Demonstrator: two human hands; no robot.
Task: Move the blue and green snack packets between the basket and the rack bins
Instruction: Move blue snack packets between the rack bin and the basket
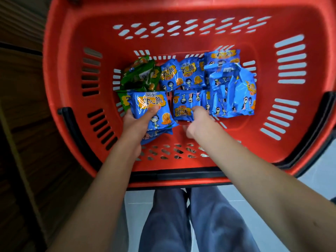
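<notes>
A red plastic basket (181, 19) fills the view from above. Several blue snack packets lie on its floor, with a heap (234, 88) at the right and green packets (140, 73) at the back left. My left hand (135, 122) grips a blue packet (151, 106), thumb on its front, with another blue packet under it. My right hand (197, 120) pinches the near edge of an upside-down blue packet (183, 104) in the middle of the basket floor.
The basket's black handle (174, 174) lies along the near rim. Dark wooden shelving (23, 124) stands at the left. My legs in grey trousers (190, 220) are below the basket, over a pale tiled floor (318, 171).
</notes>
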